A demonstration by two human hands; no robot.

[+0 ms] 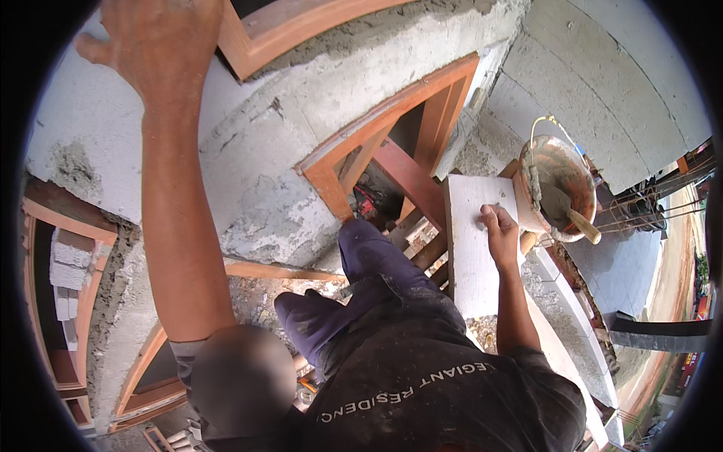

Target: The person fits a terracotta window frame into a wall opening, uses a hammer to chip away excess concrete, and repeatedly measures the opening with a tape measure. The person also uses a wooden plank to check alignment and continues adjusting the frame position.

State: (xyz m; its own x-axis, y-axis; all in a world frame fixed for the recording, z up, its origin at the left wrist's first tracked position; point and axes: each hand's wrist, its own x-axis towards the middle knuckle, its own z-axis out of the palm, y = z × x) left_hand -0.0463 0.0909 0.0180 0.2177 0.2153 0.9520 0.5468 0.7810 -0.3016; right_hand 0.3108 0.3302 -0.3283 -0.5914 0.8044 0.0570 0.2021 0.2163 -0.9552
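Note:
My left arm reaches up the grey wall. My left hand [162, 41] is at the upper edge, beside the corner of a reddish wooden frame [248, 56]. Its thumb stretches away from the palm, and its fingertips are cut off by the picture's edge. At the right, my right hand [500, 235] has its fingers curled at the right edge of a white lightweight block [473, 279]; the underside of the grip is hidden. Just beyond that hand stands a mortar-smeared bucket [532, 203] with a wire handle. A trowel [584, 224] with a wooden handle rests in it.
A triangular wooden frame [388, 113] sits in the wall ahead, with a reddish board [413, 181] jutting from it. More frames [96, 301] line the left side. Thin rods [640, 197] cross at the right, above a lower ground strip [663, 286].

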